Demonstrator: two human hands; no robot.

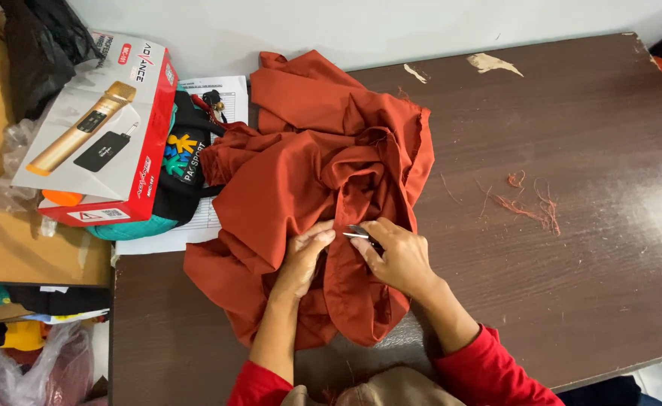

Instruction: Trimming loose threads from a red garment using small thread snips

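Left of the rust-red garment [301, 180], a red-and-white box [105, 128] atop a black bag [184, 162]. On the garment's near folds, left hand [301, 259] pinching the cloth, right hand [399, 256] clamped on small metal snips [357, 233]. Right of the garment, loose red threads [530, 203] strewn on the dark desk [587, 286].
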